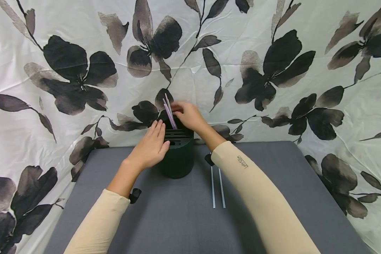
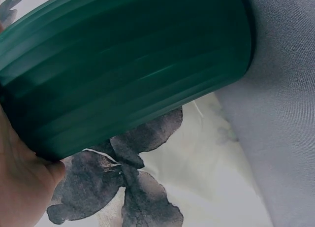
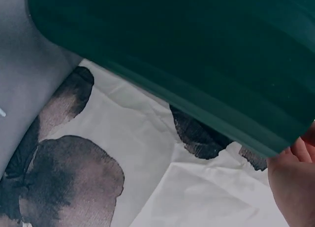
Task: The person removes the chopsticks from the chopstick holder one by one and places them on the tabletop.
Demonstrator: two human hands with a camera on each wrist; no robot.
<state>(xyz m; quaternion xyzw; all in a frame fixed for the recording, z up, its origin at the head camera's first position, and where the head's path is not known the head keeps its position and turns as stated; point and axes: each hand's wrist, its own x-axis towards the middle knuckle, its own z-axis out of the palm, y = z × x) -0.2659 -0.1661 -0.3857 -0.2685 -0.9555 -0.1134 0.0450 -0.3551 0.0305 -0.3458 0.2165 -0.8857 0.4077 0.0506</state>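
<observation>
A dark green ribbed container (image 1: 176,160) with a slotted black top stands near the back of the table; its side fills both wrist views. Several thin pale and purple sticks (image 1: 169,114), like straws, stand in it, leaning left. The left hand (image 1: 149,144) rests on the container's left rim with straight fingers, its thumb over the front edge of the top. Beside the sticks, at the far right of the top, the right hand (image 1: 188,115) has bent fingers. Its fingertips are right at the sticks; whether they pinch one cannot be made out.
Two pale straw-like sticks (image 1: 213,190) lie side by side on the grey table (image 1: 174,222), right of the container and next to the right forearm. Behind the table hangs a white cloth (image 1: 206,91) with dark flowers. Small black cameras (image 1: 134,195) sit at the wrists.
</observation>
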